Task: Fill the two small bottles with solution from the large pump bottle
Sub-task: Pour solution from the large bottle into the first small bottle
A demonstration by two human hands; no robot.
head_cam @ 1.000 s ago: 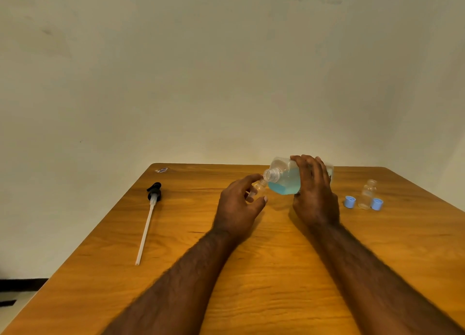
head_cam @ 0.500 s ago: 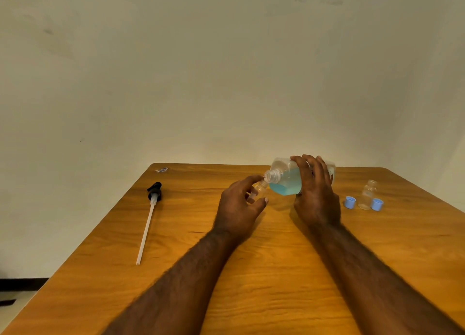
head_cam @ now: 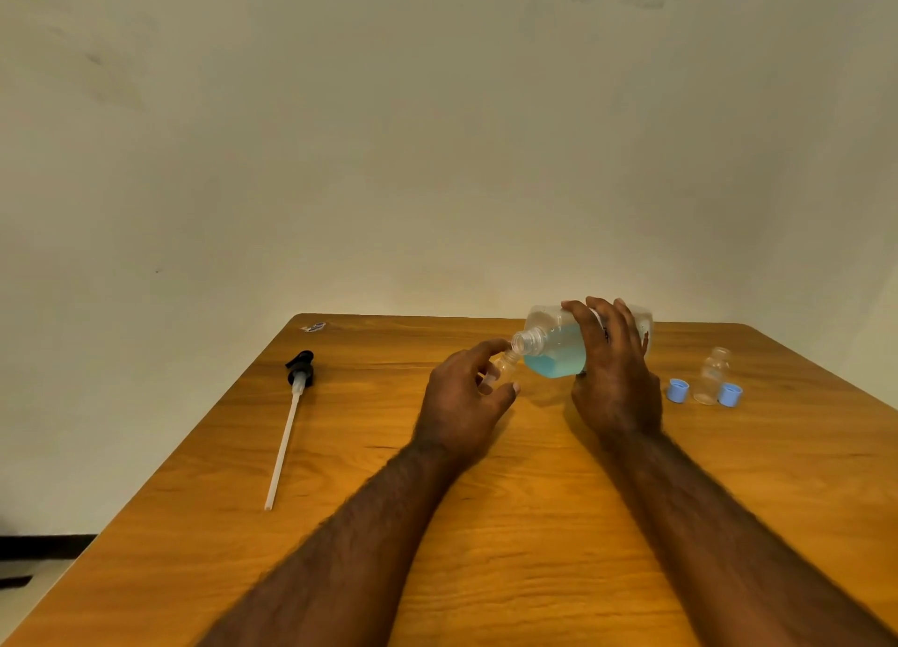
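**Large bottle tipped to a small one at mid-table**

Closest to me, two bare forearms reach out across the wooden table [head_cam: 510, 549], one from each side.

The left hand [head_cam: 461, 406] sits just above the tabletop. Its thumb and fingers are curled and pinch a small bottle [head_cam: 505, 365] of clear plastic. That bottle leans to the right, with its open mouth raised to the neck of the bottle beside it.

The right hand [head_cam: 614, 379] is draped over the large bottle [head_cam: 554, 352] from above, fingers wrapped around its body, and holds it clear of the table. The bottle lies almost on its side, its uncapped threaded neck pointing left and meeting the small bottle's mouth. The blue solution [head_cam: 559, 364] has pooled along its lower side. I cannot tell whether any is running out.

Off to the left lies the pump [head_cam: 300, 367], with its black head away from me and its long white tube [head_cam: 282, 452] trailing back towards the near edge.

To the right of the right hand stands a second small bottle [head_cam: 712, 376], upright, open and clear. One blue cap [head_cam: 677, 390] sits just beside it on the left and another blue cap [head_cam: 730, 394] on the right.

A small scrap [head_cam: 315, 326] lies at the far left corner, with a plain pale wall [head_cam: 437, 136] behind it.
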